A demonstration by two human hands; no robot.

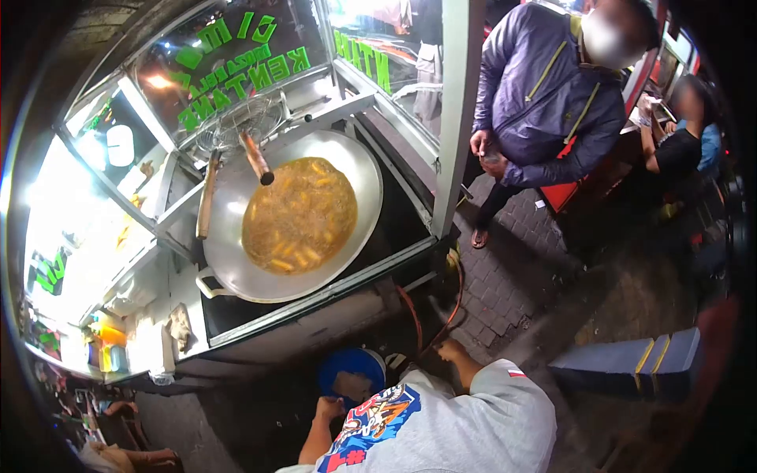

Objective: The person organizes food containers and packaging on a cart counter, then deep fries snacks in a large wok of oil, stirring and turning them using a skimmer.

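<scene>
Near the bottom centre, my left hand (pixel 330 407) is closed at the near edge of a blue bucket (pixel 351 360); what its fingers hold is too small to tell. My right hand (pixel 451 350) is closed close to an orange hose (pixel 460 296), right of the bucket, its grip unclear. Inside the bucket shows something greyish brown. Beyond them, a large metal wok (pixel 364 189) sits in the cart, with yellowish pieces in bubbling oil (pixel 303 213). Two wooden handles (pixel 256 158) of wire strainers (pixel 252 118) lean across its far left rim.
The cart's front edge (pixel 315 299) and white post (pixel 460 110) stand before me. A person in a purple jacket (pixel 544 94) stands beyond it; another person (pixel 690 134) is at the far right. A grey bench (pixel 607 359) is at right, lit shelves (pixel 95 236) at left.
</scene>
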